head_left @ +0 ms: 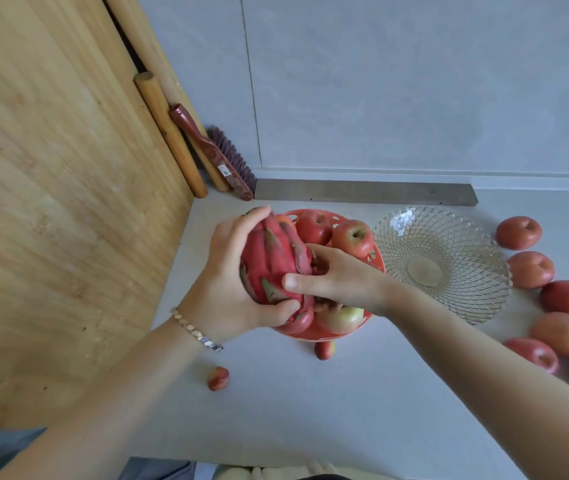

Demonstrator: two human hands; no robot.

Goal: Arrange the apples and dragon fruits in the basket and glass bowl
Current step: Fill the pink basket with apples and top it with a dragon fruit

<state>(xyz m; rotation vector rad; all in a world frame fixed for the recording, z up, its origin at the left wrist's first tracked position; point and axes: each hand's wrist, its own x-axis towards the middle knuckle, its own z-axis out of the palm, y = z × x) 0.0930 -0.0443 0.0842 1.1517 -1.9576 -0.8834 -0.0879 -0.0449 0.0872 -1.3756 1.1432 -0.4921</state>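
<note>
A red dragon fruit (271, 258) is held over the left side of the red plastic basket (317, 332). My left hand (229, 282) wraps around it from the left. My right hand (336, 277) grips it from the right, thumb on its front. Apples lie in the basket: two at the back (352, 239) and a greenish one (341, 318) at the front. An empty cut-glass bowl (442, 265) stands right of the basket. Several loose apples (568, 299) lie on the counter to its right.
Two small red fruits lie on the grey counter, one (324, 349) just in front of the basket, another (218, 378) further left. A large wooden board (54, 209) leans at the left, with rolling pins (168, 133) and a brush (220, 157). A grey bar (366, 192) lies along the wall.
</note>
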